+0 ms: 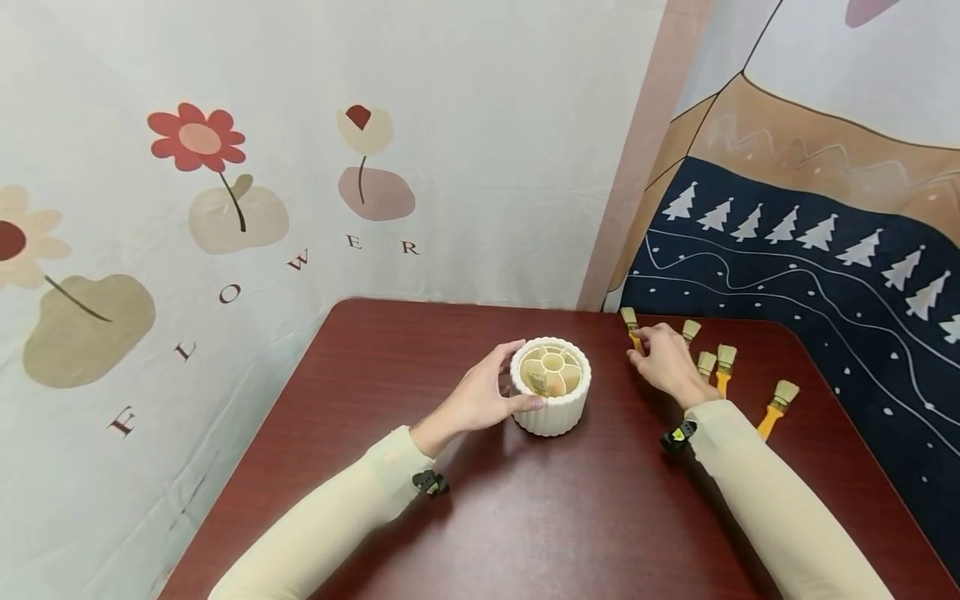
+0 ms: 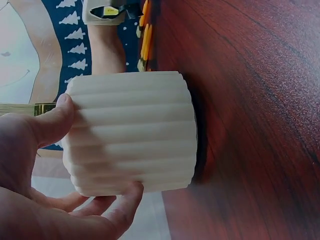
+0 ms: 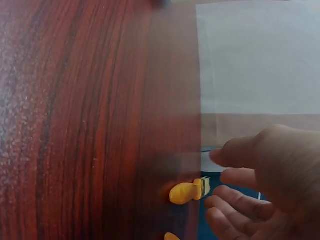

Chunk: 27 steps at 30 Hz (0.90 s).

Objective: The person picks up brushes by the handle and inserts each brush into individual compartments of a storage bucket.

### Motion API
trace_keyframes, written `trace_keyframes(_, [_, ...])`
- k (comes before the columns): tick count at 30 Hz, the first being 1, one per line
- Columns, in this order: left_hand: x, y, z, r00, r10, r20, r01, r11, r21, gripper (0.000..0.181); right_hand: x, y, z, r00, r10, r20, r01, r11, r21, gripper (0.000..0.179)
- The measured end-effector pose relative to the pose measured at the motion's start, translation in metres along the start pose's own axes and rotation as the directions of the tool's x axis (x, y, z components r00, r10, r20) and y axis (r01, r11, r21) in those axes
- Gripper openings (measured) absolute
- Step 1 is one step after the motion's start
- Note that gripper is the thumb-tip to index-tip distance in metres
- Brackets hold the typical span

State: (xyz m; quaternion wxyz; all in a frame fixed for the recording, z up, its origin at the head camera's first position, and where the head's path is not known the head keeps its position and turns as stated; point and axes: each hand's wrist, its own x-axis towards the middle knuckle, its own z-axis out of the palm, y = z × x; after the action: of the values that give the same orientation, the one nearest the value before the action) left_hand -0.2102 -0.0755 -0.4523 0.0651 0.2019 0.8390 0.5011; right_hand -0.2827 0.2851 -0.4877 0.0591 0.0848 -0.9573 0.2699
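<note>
A white ribbed round holder [image 1: 551, 414], divided inside into several compartments, stands on the table. My left hand [image 1: 483, 392] grips it at its left side, thumb at the rim and fingers round the wall in the left wrist view. One brush [image 2: 45, 109] is in the holder, its pale bristles pointing up. My right hand [image 1: 667, 358] is over the far right of the table, by a brush with a yellow handle [image 1: 637, 339]. In the right wrist view the fingers [image 3: 240, 200] are spread near that brush [image 3: 185, 194], apparently without gripping it.
Several more yellow-handled brushes lie right of and beneath my right forearm, among them one brush [image 1: 780, 400] farthest right. The dark red table [image 1: 555, 517] reaches back to a white flower-print cloth [image 1: 480, 167] and a navy tree-print cloth [image 1: 787, 275] on the right.
</note>
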Motion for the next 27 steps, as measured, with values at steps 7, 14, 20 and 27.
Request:
trace_keyframes(7, [0.002,0.0,-0.003,0.999,0.007,0.033,-0.007,1.0,-0.007,0.1,0.001,0.003,0.002,0.999,0.016,0.045,-0.013,0.998,-0.055,0.048])
trace_keyframes(14, [0.005,-0.005,-0.005,0.997,0.021,0.074,-0.017,0.998,-0.054,0.098,-0.002,0.003,0.003,0.998,0.009,0.065,-0.004,0.997,-0.079,0.047])
trace_keyframes(20, [0.006,-0.007,-0.005,0.994,0.04,0.098,-0.03,0.994,-0.103,0.098,-0.006,0.004,0.003,0.998,0.002,0.068,0.003,0.996,-0.084,0.045])
trace_keyframes(27, [0.003,-0.007,-0.004,0.995,0.047,0.083,-0.035,0.989,-0.143,0.097,-0.013,0.001,0.005,0.998,-0.023,0.057,0.028,0.996,-0.085,0.045])
